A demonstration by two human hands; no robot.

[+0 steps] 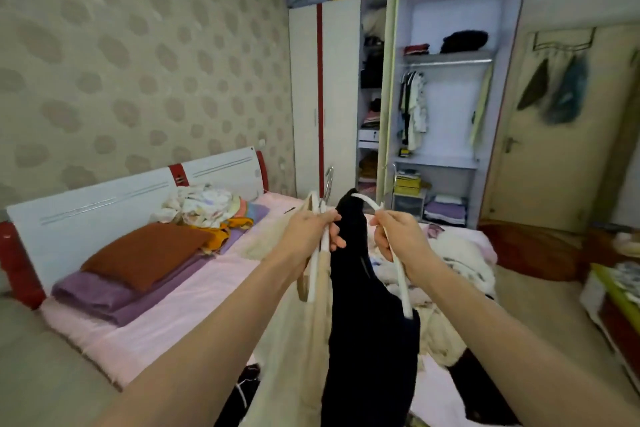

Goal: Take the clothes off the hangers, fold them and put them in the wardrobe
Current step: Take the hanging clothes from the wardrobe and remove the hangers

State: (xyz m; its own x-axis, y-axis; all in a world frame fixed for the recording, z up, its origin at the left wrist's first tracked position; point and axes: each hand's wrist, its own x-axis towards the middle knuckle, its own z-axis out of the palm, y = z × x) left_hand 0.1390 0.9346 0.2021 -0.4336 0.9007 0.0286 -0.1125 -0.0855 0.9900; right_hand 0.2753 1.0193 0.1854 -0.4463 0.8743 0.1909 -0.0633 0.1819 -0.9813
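My left hand (pixel 313 230) grips a bunch of white hangers (pixel 318 263) from which a beige garment (pixel 298 340) hangs down. My right hand (pixel 398 239) grips a curved white hanger (pixel 398 274) that is partly inside a black garment (pixel 367 322). Both garments hang between my forearms above the pink bed (pixel 194 291). The wardrobe (pixel 446 163) stands open at the far side of the room, with shelves and a rail of hanging clothes (pixel 414 107).
On the bed lie a brown pillow on folded purple bedding (pixel 138 263), a heap of crumpled clothes near the headboard (pixel 204 206) and more loose clothes at the right (pixel 460 260). A closed door (pixel 561 135) is to the right of the wardrobe.
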